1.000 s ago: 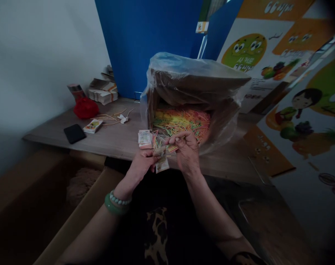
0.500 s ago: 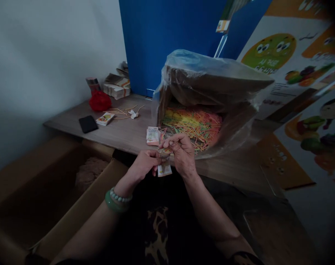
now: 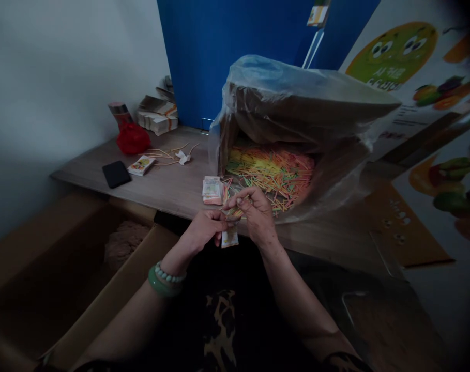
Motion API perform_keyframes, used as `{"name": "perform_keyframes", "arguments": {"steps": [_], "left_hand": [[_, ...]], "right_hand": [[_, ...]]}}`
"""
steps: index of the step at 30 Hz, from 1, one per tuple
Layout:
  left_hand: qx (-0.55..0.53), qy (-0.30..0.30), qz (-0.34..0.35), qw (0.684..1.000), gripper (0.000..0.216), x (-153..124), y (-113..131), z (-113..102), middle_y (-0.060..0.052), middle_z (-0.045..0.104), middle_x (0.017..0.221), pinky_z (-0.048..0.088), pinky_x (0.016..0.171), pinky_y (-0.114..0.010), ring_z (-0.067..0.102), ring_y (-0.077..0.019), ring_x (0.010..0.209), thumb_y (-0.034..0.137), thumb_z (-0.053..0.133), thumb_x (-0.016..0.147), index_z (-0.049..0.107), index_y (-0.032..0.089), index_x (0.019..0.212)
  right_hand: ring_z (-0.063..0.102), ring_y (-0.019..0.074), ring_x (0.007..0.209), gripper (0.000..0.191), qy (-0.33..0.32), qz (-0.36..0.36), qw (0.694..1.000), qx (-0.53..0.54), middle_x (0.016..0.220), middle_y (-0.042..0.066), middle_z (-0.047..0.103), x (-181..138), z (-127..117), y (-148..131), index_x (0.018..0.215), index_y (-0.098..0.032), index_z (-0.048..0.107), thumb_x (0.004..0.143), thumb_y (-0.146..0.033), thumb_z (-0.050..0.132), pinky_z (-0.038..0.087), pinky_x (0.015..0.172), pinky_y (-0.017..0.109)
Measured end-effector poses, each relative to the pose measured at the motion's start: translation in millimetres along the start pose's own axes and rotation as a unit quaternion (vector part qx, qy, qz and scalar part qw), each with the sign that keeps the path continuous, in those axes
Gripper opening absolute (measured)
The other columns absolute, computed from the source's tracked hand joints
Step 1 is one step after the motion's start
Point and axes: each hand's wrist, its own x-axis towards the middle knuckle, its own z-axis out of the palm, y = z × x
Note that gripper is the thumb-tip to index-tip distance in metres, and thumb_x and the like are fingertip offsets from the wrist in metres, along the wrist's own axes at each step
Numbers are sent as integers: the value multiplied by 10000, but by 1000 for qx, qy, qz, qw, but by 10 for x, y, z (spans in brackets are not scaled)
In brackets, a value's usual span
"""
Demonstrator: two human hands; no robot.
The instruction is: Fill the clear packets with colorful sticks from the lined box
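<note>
My left hand point(image 3: 208, 227) pinches the upper edge of a small printed packet point(image 3: 230, 238), which hangs below the fingers in front of the table edge. Right beside it, my right hand point(image 3: 258, 214) is closed around several thin coloured sticks point(image 3: 238, 211), their ends pointing toward the packet's top. Whether the stick tips are inside the packet I cannot tell. Just beyond the hands, a stack of similar packets point(image 3: 212, 188) lies on the table. Behind my right hand, a pile of pink, yellow and green sticks point(image 3: 273, 173) fills the bottom of a tipped, plastic-lined box point(image 3: 297, 116).
On the table point(image 3: 168, 191) lie a black flat square point(image 3: 116, 174), a card pack point(image 3: 141, 165), a red bundle point(image 3: 133, 139), loose pale sticks point(image 3: 163, 154) and bundled paper stacks point(image 3: 157, 116). An open carton point(image 3: 134, 274) stands at lower left. Printed boxes point(image 3: 397, 57) rise on the right.
The view has shifted slightly. My right hand's sticks have tilted a little at the packet's top; both hands stay close together, holding the same things.
</note>
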Motion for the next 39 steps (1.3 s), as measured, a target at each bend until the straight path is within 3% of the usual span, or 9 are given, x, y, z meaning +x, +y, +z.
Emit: {"name": "perform_keyframes", "arguments": {"steps": [9, 13, 16, 20, 22, 25, 27, 34, 39], "left_hand": [[-36, -18, 10, 999, 312, 338, 72, -26, 58, 480, 439, 332, 391, -213, 395, -67, 370, 431, 816, 662, 696, 148, 716], [-42, -28, 34, 998, 273, 607, 155, 15, 4, 624, 612, 388, 483, -222, 488, -86, 494, 400, 797, 676, 743, 146, 760], [-95, -10, 53, 994, 255, 818, 206, -5, -24, 688, 741, 450, 622, -236, 586, -123, 667, 372, 819, 650, 755, 148, 753], [-194, 5, 16, 981, 311, 1028, 245, -111, -30, 698, 734, 465, 634, -246, 592, -127, 650, 385, 853, 615, 759, 145, 790], [-221, 1, 3, 975, 344, 1096, 248, -152, -34, 708, 755, 474, 633, -250, 598, -129, 647, 380, 866, 603, 762, 146, 832], [-239, 9, 1, 971, 401, 1168, 234, -171, -41, 725, 817, 491, 661, -259, 617, -138, 686, 378, 877, 595, 763, 157, 910], [-237, 7, 7, 972, 453, 1198, 216, -172, -48, 736, 878, 500, 705, -269, 634, -146, 737, 373, 884, 586, 760, 168, 970], [-175, -25, -18, 984, 354, 1166, 138, -334, -22, 687, 704, 465, 678, -264, 580, -121, 642, 410, 868, 612, 783, 148, 834], [-81, 42, 94, 991, 222, 1088, 135, -579, -59, 716, 786, 483, 806, -310, 619, -177, 806, 399, 802, 703, 802, 183, 753]], "right_hand": [[630, 156, 725, 178, 32, 113, 993, -27, 841, 3, 725, 231, -280, 177, 817, -218, 558, 859, -381, 618, 478, 680, 271], [651, 176, 867, 210, -31, 132, 989, -65, 939, 14, 734, 448, -360, 229, 801, -219, 597, 854, -420, 629, 497, 765, 300], [641, 190, 1050, 208, -82, 127, 985, -77, 1055, 26, 724, 623, -413, 273, 891, -229, 656, 855, -432, 637, 483, 930, 347], [589, 189, 1179, 340, -38, 114, 988, -97, 1249, 26, 657, 758, -532, 373, 1140, -276, 646, 825, -401, 670, 444, 1012, 357], [622, 192, 1058, 291, -8, 138, 979, -152, 1125, 11, 695, 768, -585, 457, 1071, -263, 677, 792, -343, 680, 469, 941, 347], [587, 163, 745, 88, 21, 175, 959, -221, 759, -27, 661, 749, -625, 571, 783, -218, 685, 765, -303, 671, 471, 735, 288], [523, 145, 651, 148, 36, 164, 959, -227, 647, -40, 583, 743, -629, 603, 666, -209, 636, 767, -312, 670, 428, 647, 258], [569, 170, 764, 148, -39, 146, 962, -226, 748, -6, 596, 777, -521, 634, 669, -208, 631, 793, -288, 645, 445, 714, 274], [554, 162, 740, 152, -73, 149, 958, -232, 730, -8, 594, 822, -343, 779, 678, -205, 595, 809, -282, 604, 425, 731, 277]]}}
